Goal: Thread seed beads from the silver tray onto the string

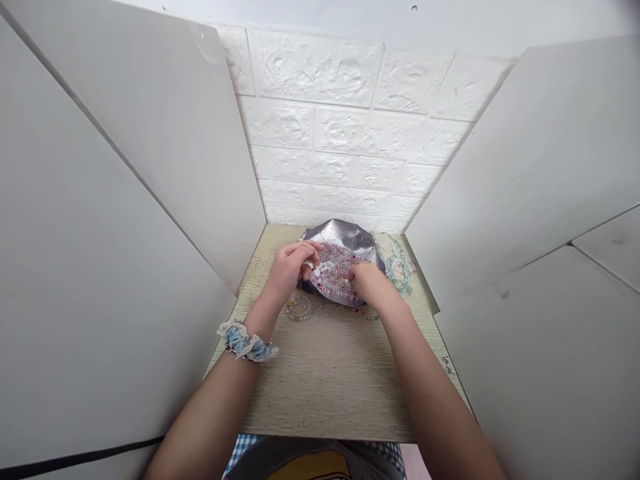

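Pink, purple and clear beads point(334, 275) fill a silver foil bag point(343, 231) that lies opened out at the back of the table. My left hand point(293, 263) is at the bag's left side, its fingers curled and thumb and fingertips close together; anything between them is too small to make out. On the right, my right hand point(369, 283) reaches into the beads with bent fingers. Its fingertips are partly hidden, so what they pinch does not show. A pale bead strand point(300, 309) lies in front of the bag, near my left wrist.
Greenish bead strands point(399, 267) lie right of the bag. Small metal bits point(447, 365) sit by the wooden table's point(325, 380) right edge. White panels point(215, 133) flank both sides, and a white brick-pattern wall point(340, 130) stands behind. A blue scrunchie point(247, 341) circles my left wrist.
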A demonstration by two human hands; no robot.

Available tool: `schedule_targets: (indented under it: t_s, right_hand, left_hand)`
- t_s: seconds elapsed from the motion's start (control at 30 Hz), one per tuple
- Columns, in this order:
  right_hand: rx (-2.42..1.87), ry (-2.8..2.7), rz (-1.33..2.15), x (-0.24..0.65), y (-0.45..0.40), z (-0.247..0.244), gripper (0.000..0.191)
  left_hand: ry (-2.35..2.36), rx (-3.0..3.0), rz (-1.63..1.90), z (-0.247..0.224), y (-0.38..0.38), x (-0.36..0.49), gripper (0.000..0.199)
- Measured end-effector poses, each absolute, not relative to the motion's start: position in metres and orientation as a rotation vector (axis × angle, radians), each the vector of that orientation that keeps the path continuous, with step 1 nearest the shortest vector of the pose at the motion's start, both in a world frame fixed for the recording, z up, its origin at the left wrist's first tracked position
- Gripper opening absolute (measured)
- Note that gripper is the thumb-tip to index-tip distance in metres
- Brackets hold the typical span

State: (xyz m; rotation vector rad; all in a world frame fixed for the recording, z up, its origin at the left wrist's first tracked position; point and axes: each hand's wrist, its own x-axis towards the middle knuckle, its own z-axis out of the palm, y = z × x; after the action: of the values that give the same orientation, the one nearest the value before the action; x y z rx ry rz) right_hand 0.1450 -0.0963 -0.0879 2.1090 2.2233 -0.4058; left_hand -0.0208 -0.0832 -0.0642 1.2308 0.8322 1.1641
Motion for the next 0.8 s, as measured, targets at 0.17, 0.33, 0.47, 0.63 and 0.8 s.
schedule_targets:
  t_s: [0.17, 0.33, 0.47, 0.63, 0.8]
  right_hand:
    - [2.121, 2.253, -0.428, 0.1503, -0.0978, -0.091, 0.028]
    - [2.116, 2.252, -0.419, 0.1497, -0.0968, -0.0921, 0.025]
    - [2.104, 2.228, -0.375, 0.149, -0.0972, -0.091, 0.024]
    - [2.123, 2.19, -0.36, 0.1464, -0.1006, -0.088, 0.022]
    - [2.141, 2.19, -0.384, 0.146, -0.1002, -0.0899, 0.029]
  left_hand:
    - [0.767, 1.171, 0.962, -0.0598, -0.0885, -0.0223, 0.022]
    - [0.778, 1.184, 0.895, -0.0598, -0.0897, -0.0205, 0.026]
    - [0.785, 1.229, 0.882, -0.0606, -0.0895, -0.0197, 0.029]
    - [0.849, 1.309, 0.852, -0.0577, -0.0913, -0.0183, 0.023]
    - [0.931, 1.374, 0.873, -0.0554, -0.0908, -0.0175, 0.022]
